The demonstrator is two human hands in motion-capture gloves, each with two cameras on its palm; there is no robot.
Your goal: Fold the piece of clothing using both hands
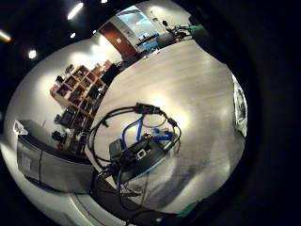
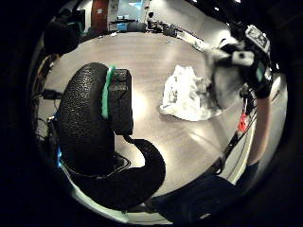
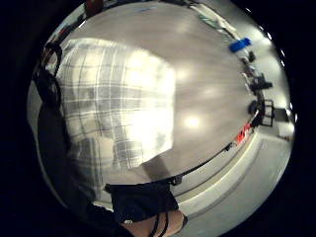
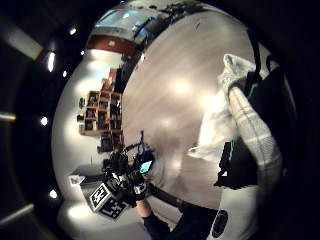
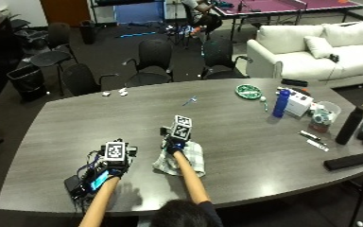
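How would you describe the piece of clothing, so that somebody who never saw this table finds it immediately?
Start from the long grey table and go to its near edge, in front of the seated person. There the right hand rests on the pale checked piece of clothing. It is the only cloth on the table; everything else is hard items far to the right.

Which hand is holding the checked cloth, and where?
The right hand grips the plaid cloth at its far edge, bunched and lifted. The left hand holds nothing.

Both hands, left hand [image 5: 110, 171] and right hand [image 5: 175, 144], wear black gloves; forearms bare, no sleeves visible; dark hair at the view's lower edge.
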